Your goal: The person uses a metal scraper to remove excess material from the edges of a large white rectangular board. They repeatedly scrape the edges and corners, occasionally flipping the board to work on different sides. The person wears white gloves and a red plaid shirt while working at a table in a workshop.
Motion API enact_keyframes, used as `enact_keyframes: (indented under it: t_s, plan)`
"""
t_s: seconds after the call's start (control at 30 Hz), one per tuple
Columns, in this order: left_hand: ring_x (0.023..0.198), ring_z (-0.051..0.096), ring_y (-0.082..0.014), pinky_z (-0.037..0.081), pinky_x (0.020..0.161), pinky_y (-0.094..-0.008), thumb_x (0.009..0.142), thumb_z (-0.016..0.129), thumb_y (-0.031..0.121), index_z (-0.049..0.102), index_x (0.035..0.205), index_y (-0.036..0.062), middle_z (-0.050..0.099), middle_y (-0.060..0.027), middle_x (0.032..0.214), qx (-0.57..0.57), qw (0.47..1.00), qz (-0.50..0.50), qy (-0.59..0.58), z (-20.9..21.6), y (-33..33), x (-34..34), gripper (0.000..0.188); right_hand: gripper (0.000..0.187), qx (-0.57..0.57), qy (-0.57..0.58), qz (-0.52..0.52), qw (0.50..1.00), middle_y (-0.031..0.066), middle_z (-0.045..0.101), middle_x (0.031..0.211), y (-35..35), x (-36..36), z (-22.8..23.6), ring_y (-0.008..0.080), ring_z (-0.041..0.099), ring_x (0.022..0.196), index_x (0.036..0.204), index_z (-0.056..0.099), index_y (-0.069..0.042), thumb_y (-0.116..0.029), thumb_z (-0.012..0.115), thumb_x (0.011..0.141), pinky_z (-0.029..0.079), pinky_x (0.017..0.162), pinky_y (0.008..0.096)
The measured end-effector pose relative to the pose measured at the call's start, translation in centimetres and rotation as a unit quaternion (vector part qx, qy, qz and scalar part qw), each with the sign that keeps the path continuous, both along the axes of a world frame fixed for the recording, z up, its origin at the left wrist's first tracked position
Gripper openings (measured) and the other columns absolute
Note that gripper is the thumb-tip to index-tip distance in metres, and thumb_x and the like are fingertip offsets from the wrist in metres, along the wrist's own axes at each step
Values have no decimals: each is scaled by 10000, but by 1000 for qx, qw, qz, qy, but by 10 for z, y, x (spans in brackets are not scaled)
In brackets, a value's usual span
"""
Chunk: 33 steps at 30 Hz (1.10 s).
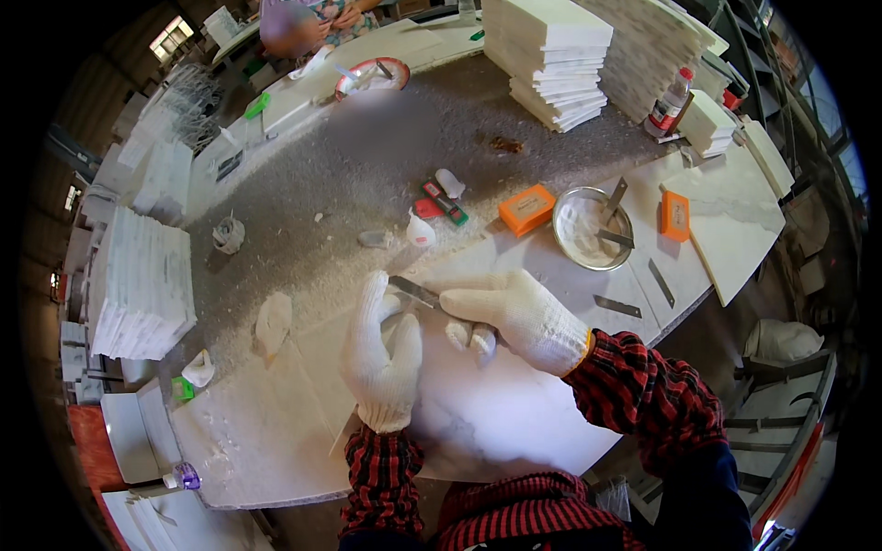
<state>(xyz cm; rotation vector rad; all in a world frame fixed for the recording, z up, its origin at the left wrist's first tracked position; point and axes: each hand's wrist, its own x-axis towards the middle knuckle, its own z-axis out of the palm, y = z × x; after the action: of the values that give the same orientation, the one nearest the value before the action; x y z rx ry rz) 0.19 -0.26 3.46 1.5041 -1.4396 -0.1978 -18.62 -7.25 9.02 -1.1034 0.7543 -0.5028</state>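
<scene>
My right hand, in a white knitted glove, pinches a thin dark metal blade between thumb and fingers. It holds the blade above a white marble-like slab. My left hand, gloved the same way, is open, with fingers stretched upward and thumb apart. Its fingertips are at the blade's far left end; whether they touch it I cannot tell. To the right of the hands stands a steel bowl of whitish paste with two blades in it. Two more flat blades, one of them a loose blade, lie near the bowl.
Orange boxes flank the bowl. Stacked white tiles stand at the back, another tile stack at the left. A red-capped bottle stands back right. Across the table a person sits near a red-rimmed bowl.
</scene>
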Motion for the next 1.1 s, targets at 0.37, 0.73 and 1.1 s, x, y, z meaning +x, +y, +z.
enact_keyframes:
  t_s: [0.37,0.73,1.1]
  plan:
    - [1207,632,-220,458,1076,-355,900,699,36,443,1474,-81,703,-168,1244,120,978,-83,150,17,1,4,639,457,-54,103,-174,978,-1,624,858,-13,-65,-32,35,553,687,1382,599,20,-146,577,956,485,650,193]
    - [1171,625,-183,488,1018,-307,925,660,21,376,1538,-40,678,-174,1299,219,934,-79,272,37,-4,-1,678,335,-149,291,-318,890,25,622,728,-32,-170,-94,96,531,633,1197,735,-20,-70,533,934,427,582,261]
    - [1217,605,-239,487,1023,-328,906,651,-15,356,1551,-37,632,-231,1331,191,957,-84,199,28,-4,1,710,317,-292,468,-256,794,141,753,975,-64,-174,-125,364,701,934,1100,785,-187,-221,542,900,548,855,413]
